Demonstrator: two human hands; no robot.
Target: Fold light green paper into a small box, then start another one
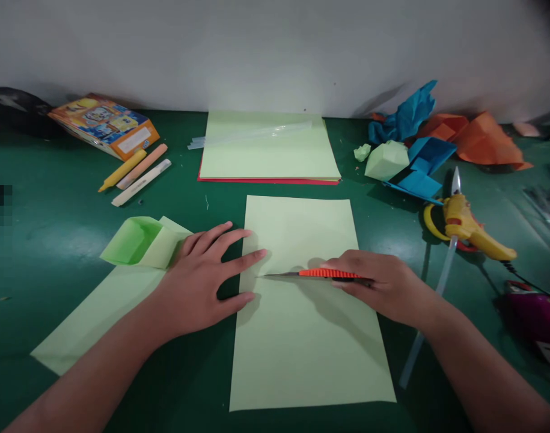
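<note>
A light green sheet of paper [302,349] lies flat on the green table in front of me. My left hand [207,279] rests flat with spread fingers, its fingertips pressing on the sheet's left edge. My right hand [383,285] is closed round an orange-handled cutter [329,273]. The cutter's thin blade lies across the sheet, its tip near my left fingertips. A folded green paper box [137,240] sits just left of my left hand, on another green sheet [94,319].
A stack of green and red paper [268,153] with clear glue sticks lies at the back. Three markers [137,174] and an orange box [106,123] are back left. A yellow glue gun [470,225], scissors and crumpled blue and orange paper [437,132] are on the right.
</note>
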